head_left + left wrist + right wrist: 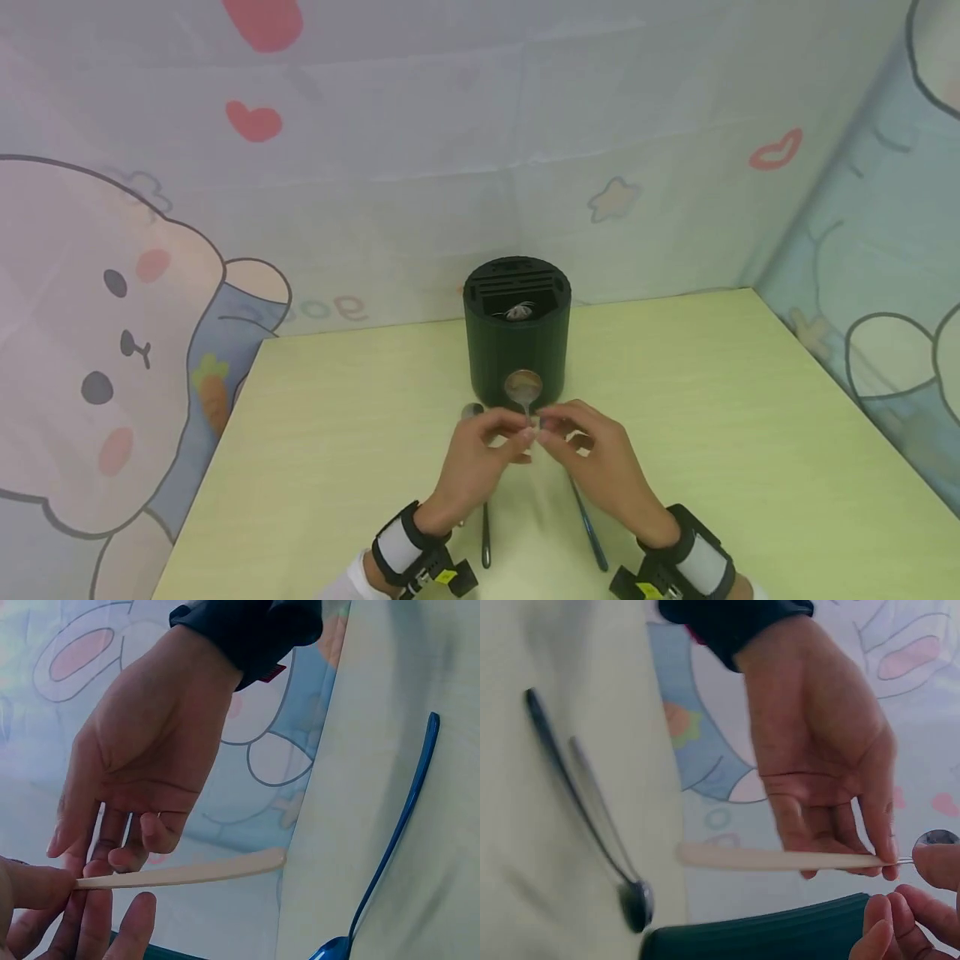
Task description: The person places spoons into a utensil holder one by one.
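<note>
Both hands meet in front of the dark green holder [480, 358], with a spoon between them. The spoon [522, 386] has its metal bowl up, and its pale beige handle [780, 859] points back toward the person. My left hand [472, 462] pinches the handle near its metal neck. From the other side my right hand [600, 462] pinches the spoon close to the bowl, thumb at the neck. Under the left hand a dark-handled spoon [486, 533] lies on the table, with a thinner utensil [600, 787] beside it. A blue spoon [394, 832] lies below the right hand.
The holder stands upright near the table's back edge, its top slotted, with a wire utensil [519, 312] inside its front opening. A printed cloth [420, 192] hangs behind and beside the pale yellow table [712, 400].
</note>
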Demonstrator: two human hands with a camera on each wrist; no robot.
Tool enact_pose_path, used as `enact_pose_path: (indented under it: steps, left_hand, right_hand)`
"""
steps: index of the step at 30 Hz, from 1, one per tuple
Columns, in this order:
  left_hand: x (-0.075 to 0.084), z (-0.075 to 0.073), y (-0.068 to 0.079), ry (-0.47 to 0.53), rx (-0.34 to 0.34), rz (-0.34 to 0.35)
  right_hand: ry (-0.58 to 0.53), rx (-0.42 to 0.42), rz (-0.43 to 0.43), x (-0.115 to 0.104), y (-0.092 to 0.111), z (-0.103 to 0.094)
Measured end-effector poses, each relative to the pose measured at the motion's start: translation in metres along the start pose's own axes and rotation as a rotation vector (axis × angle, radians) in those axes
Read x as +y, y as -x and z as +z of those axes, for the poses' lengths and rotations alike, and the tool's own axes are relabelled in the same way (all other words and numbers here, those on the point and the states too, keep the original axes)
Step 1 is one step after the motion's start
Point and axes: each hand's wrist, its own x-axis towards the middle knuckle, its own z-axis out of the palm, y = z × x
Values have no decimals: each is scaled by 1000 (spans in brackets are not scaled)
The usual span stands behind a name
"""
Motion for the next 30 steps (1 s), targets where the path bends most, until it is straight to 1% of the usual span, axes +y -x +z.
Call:
enact_pose_path:
  steps: [3,9,11,15,21,25,28,30]
  left_hand:
    - [3,-1,0,-40,9,30]
    - [9,-3,-2,-115,34,98]
    - [13,-5,-4,-147,43,122]
    - [24,-10,-11,-165,46,160]
    - [45,-20,-26,-194,58,260]
    - [60,-24,-35,-194,66,310]
    - [70,-27,-44,-205,81,350]
    - [78,-30,-50,-215,97,374]
  right_hand:
    - [-33,-2,-2,-5,-9,-2]
    - [-66,-13,48,-12,-21,-2]
    - [-71,-11,47,-15,-25,-2]
    - [-77,-14,24,-27,-37,-7]
    - [-108,-27,-58,-42,-60,-18]
    - [-113,-28,-102,-52,-75,-24]
    - [-114,-34,-117,-59,-88,-29]
    - [-136,-43,-116,-64,-97,-32]
